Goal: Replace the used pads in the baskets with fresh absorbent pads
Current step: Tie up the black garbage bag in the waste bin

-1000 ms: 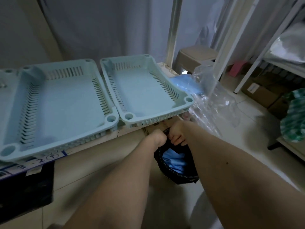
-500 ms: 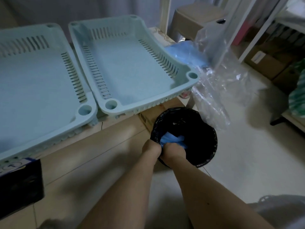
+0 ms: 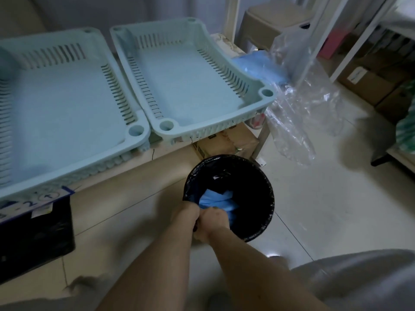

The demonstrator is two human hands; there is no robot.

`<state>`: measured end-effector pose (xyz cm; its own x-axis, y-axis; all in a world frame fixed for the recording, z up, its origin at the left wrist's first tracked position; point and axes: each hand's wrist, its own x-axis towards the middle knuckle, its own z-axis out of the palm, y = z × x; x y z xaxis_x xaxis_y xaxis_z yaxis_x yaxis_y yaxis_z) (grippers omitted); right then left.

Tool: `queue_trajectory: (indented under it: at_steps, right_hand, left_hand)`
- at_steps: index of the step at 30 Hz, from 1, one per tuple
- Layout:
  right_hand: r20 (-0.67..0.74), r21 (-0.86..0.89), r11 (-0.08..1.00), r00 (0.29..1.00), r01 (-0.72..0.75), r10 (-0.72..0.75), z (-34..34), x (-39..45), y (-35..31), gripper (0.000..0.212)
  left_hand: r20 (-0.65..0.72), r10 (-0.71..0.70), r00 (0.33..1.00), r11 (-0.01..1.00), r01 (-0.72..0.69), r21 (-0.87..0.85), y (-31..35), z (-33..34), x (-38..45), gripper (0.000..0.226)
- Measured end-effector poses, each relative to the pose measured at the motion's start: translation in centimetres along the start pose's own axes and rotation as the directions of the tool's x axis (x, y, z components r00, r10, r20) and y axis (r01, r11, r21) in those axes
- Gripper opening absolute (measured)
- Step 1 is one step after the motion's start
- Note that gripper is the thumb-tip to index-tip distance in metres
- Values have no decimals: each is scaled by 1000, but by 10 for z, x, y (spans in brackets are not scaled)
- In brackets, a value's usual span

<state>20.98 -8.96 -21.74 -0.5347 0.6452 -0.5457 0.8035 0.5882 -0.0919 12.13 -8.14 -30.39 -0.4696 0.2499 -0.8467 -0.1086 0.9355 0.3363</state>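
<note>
Left basket (image 3: 62, 102): pale blue, on the shelf, its front corner just beside the next basket; a pale liner covers its floor.
Right basket (image 3: 188, 79): same kind, its front right corner past the shelf edge, above a cardboard box (image 3: 224, 144).
Left hand (image 3: 185, 215): fingers curled at the near rim of the bin; whether they clamp the black liner or the pad, I cannot tell.
Right hand (image 3: 214, 222): touching the left hand, fingers closed on the blue used pad (image 3: 216, 199).
Bin (image 3: 258, 194): round, black-lined, on the floor below the shelf front; the crumpled pad sits against its near-left wall, dark open space to the right.
Fresh pads (image 3: 258, 63): blue stack beside the right basket, in clear plastic wrap (image 3: 298, 113) hanging over the shelf end.
Floor (image 3: 325, 198): bare tile right of the bin.
</note>
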Motion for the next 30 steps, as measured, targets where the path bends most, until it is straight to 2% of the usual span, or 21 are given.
queue_trajectory:
  at_steps: [5, 7, 8, 9, 12, 16, 18, 20, 22, 24, 26, 28, 30]
  right_hand:
    - [111, -28, 998, 992, 61, -58, 11, -30, -33, 7]
    - [197, 19, 991, 971, 132, -133, 4, -38, -44, 24]
    - [237, -11, 976, 949, 216, -207, -7, -42, -50, 33]
    - [239, -27, 973, 946, 231, -218, -6, -44, -50, 35]
    - [145, -6, 997, 987, 72, -70, 26, -42, -45, 24]
    - [109, 89, 994, 992, 60, -70, 44, -38, -41, 26]
    - [83, 127, 990, 994, 64, -75, 48, -32, -36, 31]
    - [23, 157, 986, 998, 60, -65, 49, -29, -26, 33]
    - [-119, 201, 979, 993, 31, -7, 45, -27, -11, 30]
    - [-334, 273, 959, 927, -77, 169, 42, -26, 8, 28]
    - [-459, 428, 870, 770, -246, 443, 40, -27, 27, 29]
    - [-397, 609, 684, 593, -401, 701, 41, -31, 46, 32]
    - [-157, 771, 388, 440, -504, 884, 42, -35, 62, 40]
  left_hand:
    - [20, -86, 996, 993, 84, 88, -47, -23, -5, 37]
    - [33, -92, 995, 991, 88, 106, -58, -31, -11, 36]
    - [32, -87, 996, 989, 83, 118, -61, -34, -13, 36]
    - [34, -78, 996, 989, 73, 127, -64, -36, -17, 35]
    - [45, -64, 997, 987, 56, 148, -70, -37, -27, 33]
    - [23, -68, 997, 994, 66, 89, -75, -29, -27, 29]
    - [-35, -53, 998, 994, 56, 93, -73, -30, -31, 36]
    - [-108, -22, 994, 1000, 23, 3, -71, -32, -28, 47]
    - [-169, -1, 986, 987, -26, -159, -73, -34, -25, 52]
    - [-143, -18, 989, 942, -31, -333, -80, -31, -12, 56]
    - [-76, -92, 993, 865, 42, -499, -86, -26, 5, 66]
    - [22, -190, 982, 760, 161, -630, -95, -20, 27, 77]
    - [108, -195, 975, 690, 215, -691, -98, -16, 34, 75]
